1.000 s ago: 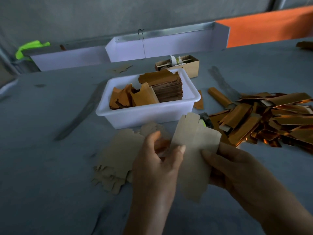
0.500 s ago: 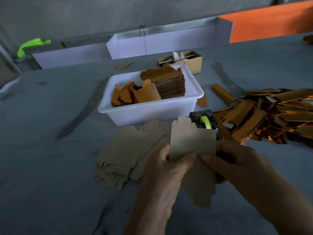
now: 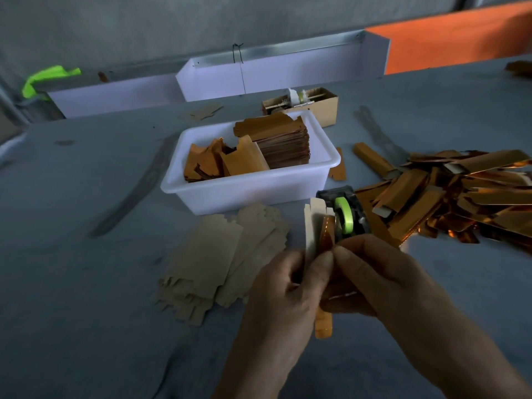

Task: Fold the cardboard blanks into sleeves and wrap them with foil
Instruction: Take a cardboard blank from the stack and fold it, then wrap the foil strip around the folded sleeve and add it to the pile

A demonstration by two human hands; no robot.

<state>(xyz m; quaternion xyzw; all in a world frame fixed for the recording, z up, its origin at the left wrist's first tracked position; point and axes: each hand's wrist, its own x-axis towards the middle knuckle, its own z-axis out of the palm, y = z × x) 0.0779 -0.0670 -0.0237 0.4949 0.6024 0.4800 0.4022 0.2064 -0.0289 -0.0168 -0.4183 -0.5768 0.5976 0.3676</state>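
Both my hands hold one cardboard blank (image 3: pixel 314 226) upright in front of me, folded narrow so its copper foil side shows inside and at its lower end. My left hand (image 3: pixel 288 292) grips its left edge, thumb against the fold. My right hand (image 3: pixel 374 280) pinches the right edge, fingertips meeting the left thumb. A fanned stack of flat tan blanks (image 3: pixel 218 260) lies on the table left of my hands. A heap of copper foil-wrapped sleeves (image 3: pixel 460 197) covers the table at the right.
A white plastic tub (image 3: pixel 247 191) with orange-brown foil pieces stands behind my hands. A black tape dispenser with a green roll (image 3: pixel 345 211) sits just beyond the held blank. A small cardboard box (image 3: pixel 316 102) and white troughs (image 3: pixel 273 73) stand at the back.
The blank was held open and flat a second ago. My hands have folded it in on itself and drawn together, so it now stands narrow with foil showing. The tape dispenser came into view.
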